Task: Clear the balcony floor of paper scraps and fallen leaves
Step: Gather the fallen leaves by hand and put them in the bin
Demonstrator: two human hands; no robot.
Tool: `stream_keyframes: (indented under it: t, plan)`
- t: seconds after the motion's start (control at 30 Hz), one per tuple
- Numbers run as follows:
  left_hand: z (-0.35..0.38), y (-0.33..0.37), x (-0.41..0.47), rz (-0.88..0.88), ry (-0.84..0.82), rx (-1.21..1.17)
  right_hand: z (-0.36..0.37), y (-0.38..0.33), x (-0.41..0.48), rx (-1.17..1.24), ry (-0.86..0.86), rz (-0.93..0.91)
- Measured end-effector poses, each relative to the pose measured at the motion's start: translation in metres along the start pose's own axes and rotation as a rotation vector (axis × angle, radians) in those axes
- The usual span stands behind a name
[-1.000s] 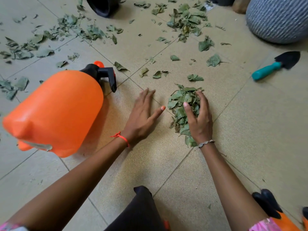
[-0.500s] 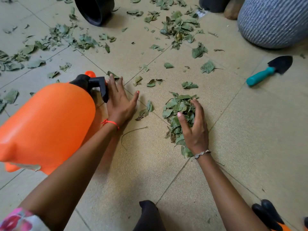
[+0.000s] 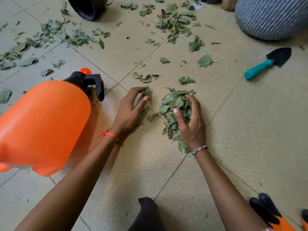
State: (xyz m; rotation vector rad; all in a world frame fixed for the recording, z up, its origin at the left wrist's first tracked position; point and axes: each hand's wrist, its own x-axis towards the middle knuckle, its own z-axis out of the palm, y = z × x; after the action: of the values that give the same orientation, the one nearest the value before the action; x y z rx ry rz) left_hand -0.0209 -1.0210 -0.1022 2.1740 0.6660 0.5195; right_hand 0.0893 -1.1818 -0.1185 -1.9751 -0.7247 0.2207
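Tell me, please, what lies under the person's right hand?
A pile of green leaves lies under the right hand, spreading out past the fingers and the wrist. The leaves beneath the palm, and the floor tile below the pile, are covered.

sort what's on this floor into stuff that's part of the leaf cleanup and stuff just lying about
Part of the job: leaf pile; scattered leaves; left hand, pinching a leaf; right hand, on the pile.
Lying about: orange sprayer; trowel; black pot; grey planter; gloves.
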Motion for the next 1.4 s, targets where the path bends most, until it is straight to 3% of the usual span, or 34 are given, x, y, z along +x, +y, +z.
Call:
stream_keyframes:
  t: [0.1,0.23,0.33,0.4,0.5,0.57,0.67,0.8,0.9,1.07,1.17,1.23,1.3,1.4]
  plan:
    - [0.000,-0.002,-0.015,-0.084,0.081,-0.011,0.000,0.002,0.001,0.003,-0.005,-0.001]
    - [0.007,-0.003,-0.029,-0.248,0.024,0.383,-0.001,0.001,0.001,0.001,-0.014,-0.002]
    - [0.022,0.003,-0.027,-0.254,-0.014,0.511,-0.002,0.000,0.000,-0.023,-0.040,-0.012]
    - [0.033,0.015,-0.022,-0.256,-0.002,0.397,-0.003,-0.001,0.000,-0.021,-0.082,-0.012]
    - [0.042,0.037,-0.015,-0.280,0.065,-0.155,-0.012,-0.005,-0.002,0.091,-0.133,0.028]
    - [0.039,0.042,-0.013,-0.308,0.117,-0.369,-0.019,-0.006,-0.008,0.125,-0.127,0.015]
    - [0.030,0.037,-0.013,-0.232,0.173,-0.305,-0.027,-0.003,-0.034,-0.045,-0.170,-0.017]
    - [0.020,0.026,-0.002,-0.219,0.187,-0.190,-0.029,0.007,-0.063,-0.556,-0.260,-0.173]
    - [0.021,0.020,0.005,-0.188,0.180,-0.109,-0.020,0.010,-0.051,-0.695,-0.255,-0.226]
    - [0.029,0.017,0.011,-0.182,0.199,-0.129,0.004,0.006,0.003,-0.674,-0.193,-0.253]
    - [0.028,0.015,0.011,-0.215,0.221,-0.223,0.011,0.002,0.030,-0.442,-0.111,-0.232]
    - [0.024,0.012,0.015,-0.183,0.203,-0.158,0.007,0.004,0.046,-0.249,0.018,-0.156]
    - [0.021,0.004,0.028,-0.158,0.173,-0.058,0.000,0.009,0.066,-0.236,0.096,-0.067]
    - [0.019,-0.007,0.057,-0.242,0.112,0.054,-0.005,0.015,0.093,-0.343,-0.024,0.055]
